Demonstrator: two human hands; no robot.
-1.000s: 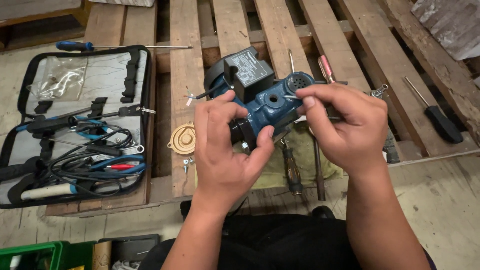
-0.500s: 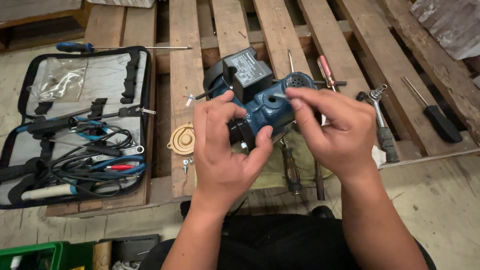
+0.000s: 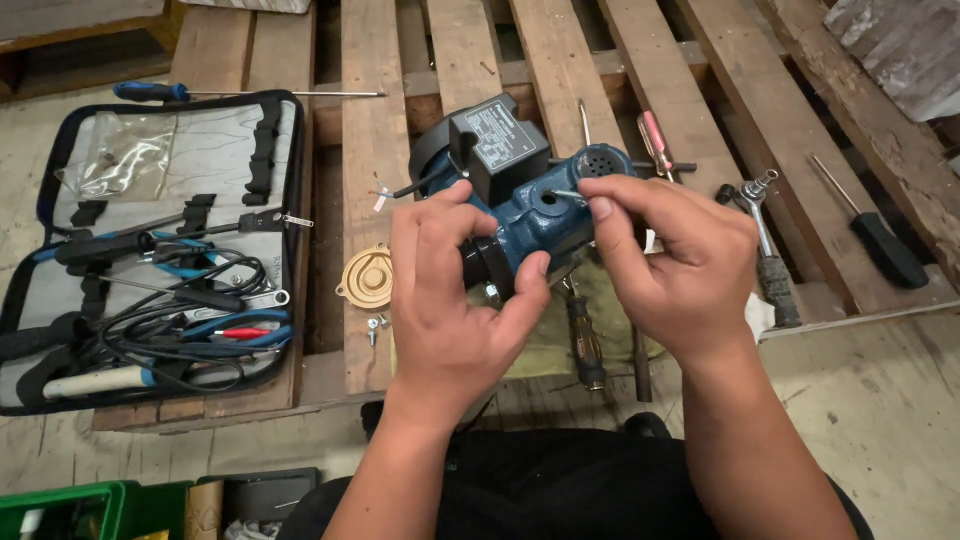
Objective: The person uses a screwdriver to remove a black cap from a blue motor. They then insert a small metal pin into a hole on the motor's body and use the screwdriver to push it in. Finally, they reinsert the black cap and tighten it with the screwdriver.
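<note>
A blue cast-metal pump body (image 3: 530,215) with a black box on top is held above a wooden pallet (image 3: 370,140). My left hand (image 3: 450,290) grips its black lower end from the left. My right hand (image 3: 675,265) pinches a thin metal pin or bolt (image 3: 572,195) at a hole in the blue housing. A beige round cover plate (image 3: 366,277) lies on the pallet left of my left hand, with small screws (image 3: 376,325) beside it.
An open tool case (image 3: 150,250) with pliers, cables and probes lies at left. A blue-handled screwdriver (image 3: 200,92) lies behind it. A ratchet (image 3: 765,240), red-handled (image 3: 655,140) and black-handled screwdrivers (image 3: 880,240) lie at right. A green cloth (image 3: 550,340) and a green crate (image 3: 80,510) are below.
My right hand shifted from covering the housing's right side to pinching a thin pin at its hole. The left hand kept its grip.
</note>
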